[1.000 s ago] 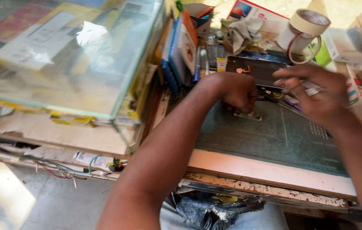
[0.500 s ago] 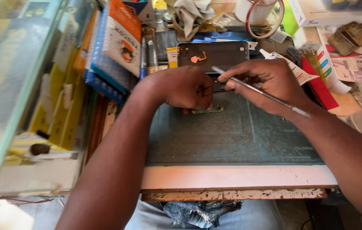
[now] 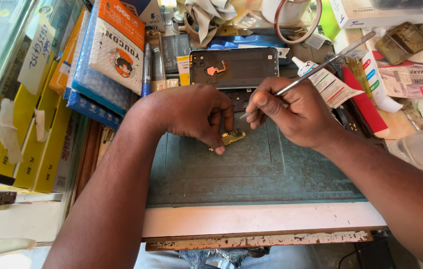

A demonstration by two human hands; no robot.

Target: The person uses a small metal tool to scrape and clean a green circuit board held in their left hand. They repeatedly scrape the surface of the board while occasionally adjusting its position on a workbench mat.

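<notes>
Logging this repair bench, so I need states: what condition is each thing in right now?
Phone frame: opened, back up, lying flat.
Small gold circuit part: on the mat, pinned under left hand fingers.
Thin metal tool: gripped by right hand, tip down.
Green mat: flat, worn.

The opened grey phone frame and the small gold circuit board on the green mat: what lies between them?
In the head view, between the opened grey phone frame and small gold circuit board lie the left hand's fingers and the thin metal tool's tip, held by the right hand.

Left hand [image 3: 196, 114] pins small gold circuit board [image 3: 232, 137] on grey-green mat [image 3: 251, 169]. Right hand [image 3: 291, 112] grips thin metal tweezers [image 3: 321, 67], tip nr board.
</notes>
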